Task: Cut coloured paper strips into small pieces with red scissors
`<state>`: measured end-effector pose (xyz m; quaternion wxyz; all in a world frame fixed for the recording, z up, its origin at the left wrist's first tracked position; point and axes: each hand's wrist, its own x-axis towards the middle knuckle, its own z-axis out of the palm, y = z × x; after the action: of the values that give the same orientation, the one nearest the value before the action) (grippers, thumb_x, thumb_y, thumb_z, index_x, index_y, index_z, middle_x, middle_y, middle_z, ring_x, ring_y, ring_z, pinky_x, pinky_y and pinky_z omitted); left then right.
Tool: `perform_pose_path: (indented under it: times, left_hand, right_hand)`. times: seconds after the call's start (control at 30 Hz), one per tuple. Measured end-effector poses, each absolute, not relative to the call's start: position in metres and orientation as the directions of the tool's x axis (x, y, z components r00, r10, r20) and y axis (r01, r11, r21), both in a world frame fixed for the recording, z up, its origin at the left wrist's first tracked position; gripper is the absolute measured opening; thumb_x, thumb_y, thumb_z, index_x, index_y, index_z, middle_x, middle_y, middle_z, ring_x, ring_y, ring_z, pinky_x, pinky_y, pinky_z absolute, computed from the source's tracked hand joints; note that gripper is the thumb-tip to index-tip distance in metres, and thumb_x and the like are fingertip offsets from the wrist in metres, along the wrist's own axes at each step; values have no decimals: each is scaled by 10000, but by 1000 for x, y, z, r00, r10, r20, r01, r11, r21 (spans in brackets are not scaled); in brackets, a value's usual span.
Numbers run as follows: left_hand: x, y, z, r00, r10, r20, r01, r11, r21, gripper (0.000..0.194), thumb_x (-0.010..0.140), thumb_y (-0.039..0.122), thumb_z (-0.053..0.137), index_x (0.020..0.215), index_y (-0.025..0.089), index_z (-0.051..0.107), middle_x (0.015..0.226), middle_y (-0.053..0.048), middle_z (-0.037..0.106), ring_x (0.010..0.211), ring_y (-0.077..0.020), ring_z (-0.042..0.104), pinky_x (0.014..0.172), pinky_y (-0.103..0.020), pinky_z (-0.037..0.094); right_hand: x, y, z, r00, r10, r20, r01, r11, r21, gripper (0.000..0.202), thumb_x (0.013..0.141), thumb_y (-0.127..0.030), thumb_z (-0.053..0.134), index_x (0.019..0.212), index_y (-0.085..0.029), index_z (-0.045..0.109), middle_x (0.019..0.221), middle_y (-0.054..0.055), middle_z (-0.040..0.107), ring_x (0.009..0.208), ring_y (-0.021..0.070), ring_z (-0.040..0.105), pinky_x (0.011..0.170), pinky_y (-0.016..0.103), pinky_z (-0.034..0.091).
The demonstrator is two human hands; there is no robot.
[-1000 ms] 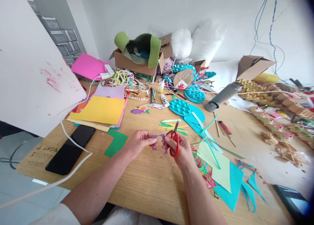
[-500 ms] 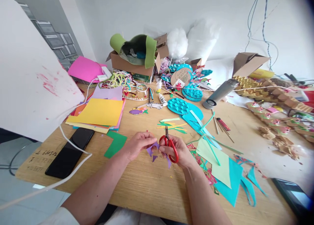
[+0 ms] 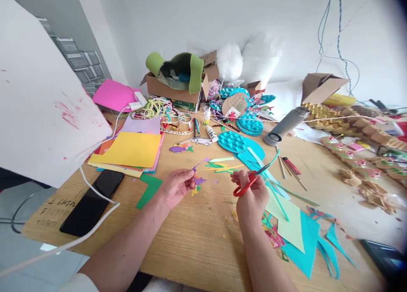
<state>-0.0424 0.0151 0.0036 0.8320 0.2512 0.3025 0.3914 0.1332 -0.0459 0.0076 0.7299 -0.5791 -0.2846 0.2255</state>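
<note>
Near the middle of the wooden table, my left hand (image 3: 180,186) pinches a thin, cut piece of purple paper (image 3: 200,181). To its right, my right hand (image 3: 252,194) is closed on red-handled scissors (image 3: 246,186), whose blades point up and to the right. Small yellow and green scraps (image 3: 196,191) lie just beside the left fingertips. Behind the hands are yellow and green paper strips (image 3: 222,166) and a purple paper fish (image 3: 179,149). A green paper piece (image 3: 149,190) lies left of my left hand.
Stacked coloured paper (image 3: 133,150) and a black phone (image 3: 92,203) are at the left. White glue bottles (image 3: 212,134), turquoise shapes (image 3: 232,142) and a metal flask (image 3: 288,125) stand or lie farther back. Pale green paper (image 3: 289,220) and turquoise paper (image 3: 305,245) are at the right.
My hands have moved apart. The right hand has shifted right with the scissors, now turned to the right, while the left hand keeps the purple paper.
</note>
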Motion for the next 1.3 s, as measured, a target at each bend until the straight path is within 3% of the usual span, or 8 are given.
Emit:
perform_pose_path:
  times: [0.23,0.5,0.7,0.9,1.03,1.3]
  left_hand:
    - [-38,12,3,467,822,-326,-491,548,678,206,608,248,811,727,119,702,682,-34,670,584,-87,593,616,-211,472]
    - [-33,0,5,567,767,-302,-316,540,780,200,649,292,782,758,132,731,718,-42,677,654,-104,584,636,-228,448]
    - [-29,-5,4,613,752,-243,-207,449,869,198,668,289,757,796,140,736,839,-70,702,759,-134,594,656,-235,431]
    - [-31,0,5,434,863,-258,-335,420,843,166,646,275,765,709,140,694,737,-32,680,655,-111,591,664,-248,455]
    - [-35,6,9,341,912,-227,-404,360,841,167,651,266,753,709,126,682,712,-33,675,646,-116,605,711,-271,488]
    - [-33,2,14,299,926,-231,-419,345,840,184,622,263,763,670,126,650,719,-42,691,676,-153,645,751,-319,515]
  right_hand:
    - [106,-52,5,492,870,26,-166,124,-978,302,632,-328,820,732,-166,585,625,-19,625,546,126,595,555,248,474]
    - [102,-52,4,434,900,-43,-262,80,-962,301,628,-312,822,740,-180,577,677,-21,613,574,113,566,583,248,467]
    - [98,-53,2,447,895,12,-145,86,-986,319,665,-393,783,749,-199,544,713,-3,599,614,151,581,591,284,492]
    - [103,-57,4,310,949,63,67,44,-997,317,754,-474,691,720,-184,567,612,5,580,566,146,543,534,261,439]
    - [104,-59,-1,179,984,-3,167,-34,-985,374,703,-519,722,682,-173,584,543,-8,556,501,135,506,472,244,391]
    - [98,-58,-5,114,991,-73,242,-99,-965,448,666,-593,708,589,-165,599,494,-2,544,462,137,492,419,230,360]
